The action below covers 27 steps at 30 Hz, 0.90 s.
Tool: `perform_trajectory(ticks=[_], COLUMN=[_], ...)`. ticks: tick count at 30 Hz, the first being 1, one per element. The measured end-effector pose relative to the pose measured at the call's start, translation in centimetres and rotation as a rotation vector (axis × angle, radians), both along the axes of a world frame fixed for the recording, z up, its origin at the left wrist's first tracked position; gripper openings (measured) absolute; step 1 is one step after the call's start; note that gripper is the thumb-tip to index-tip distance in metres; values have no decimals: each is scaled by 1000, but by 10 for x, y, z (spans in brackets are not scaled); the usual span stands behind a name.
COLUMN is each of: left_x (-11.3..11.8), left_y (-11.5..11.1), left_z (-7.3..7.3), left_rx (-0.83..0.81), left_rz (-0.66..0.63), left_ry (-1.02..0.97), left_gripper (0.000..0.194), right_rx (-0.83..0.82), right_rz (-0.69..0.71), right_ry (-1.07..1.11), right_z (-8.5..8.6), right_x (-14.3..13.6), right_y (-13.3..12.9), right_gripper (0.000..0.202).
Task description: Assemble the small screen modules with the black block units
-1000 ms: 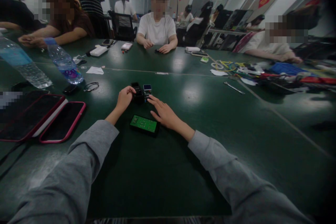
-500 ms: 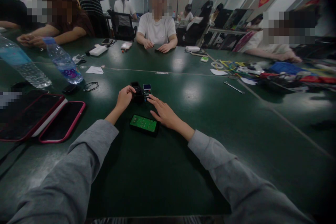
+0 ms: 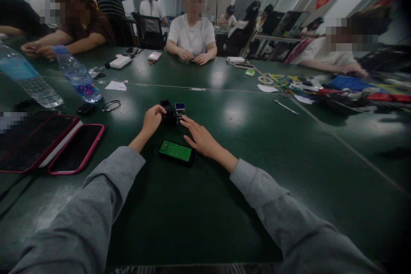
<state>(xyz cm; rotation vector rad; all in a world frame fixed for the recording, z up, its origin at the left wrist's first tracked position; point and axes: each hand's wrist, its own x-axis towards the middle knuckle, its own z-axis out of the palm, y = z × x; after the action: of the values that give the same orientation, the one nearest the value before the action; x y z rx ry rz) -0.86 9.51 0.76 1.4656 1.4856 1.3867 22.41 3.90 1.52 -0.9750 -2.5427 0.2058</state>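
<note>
Near the middle of the dark green table, my left hand (image 3: 152, 120) is closed at the left edge of a small black device (image 3: 167, 110), thumb and forefinger on it. Right beside that device stands a small module with a blue-black screen (image 3: 180, 106). My right hand (image 3: 202, 138) lies with its fingers stretched out, fingertips at the lower part of the module. Closer to me, a green circuit board (image 3: 176, 150) in a black frame lies flat on the table, just left of my right hand's thumb.
Two plastic bottles (image 3: 80, 81) and phones with red-pink edges (image 3: 77, 149) are at the left. A wrench (image 3: 286, 107) lies to the right, before a heap of cables (image 3: 346, 90). Several people sit around the table; one in a white shirt (image 3: 192, 36) is opposite.
My hands and the objects near them have not visibly moved. The hands of the person opposite have come closer together.
</note>
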Motion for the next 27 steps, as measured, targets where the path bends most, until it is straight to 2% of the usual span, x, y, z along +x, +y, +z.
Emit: perform_trajectory(ticks=[13, 27], left_x=[0, 0], left_y=[0, 0], left_z=[0, -1], left_rx=[-1, 25], left_rz=[-5, 24], left_ry=[2, 135], left_gripper=[24, 23], right_rx=[-5, 7], right_rz=[-8, -19], right_ry=[-1, -8], right_z=[1, 1], right_x=[0, -1], right_y=[-1, -1], right_gripper=[59, 56])
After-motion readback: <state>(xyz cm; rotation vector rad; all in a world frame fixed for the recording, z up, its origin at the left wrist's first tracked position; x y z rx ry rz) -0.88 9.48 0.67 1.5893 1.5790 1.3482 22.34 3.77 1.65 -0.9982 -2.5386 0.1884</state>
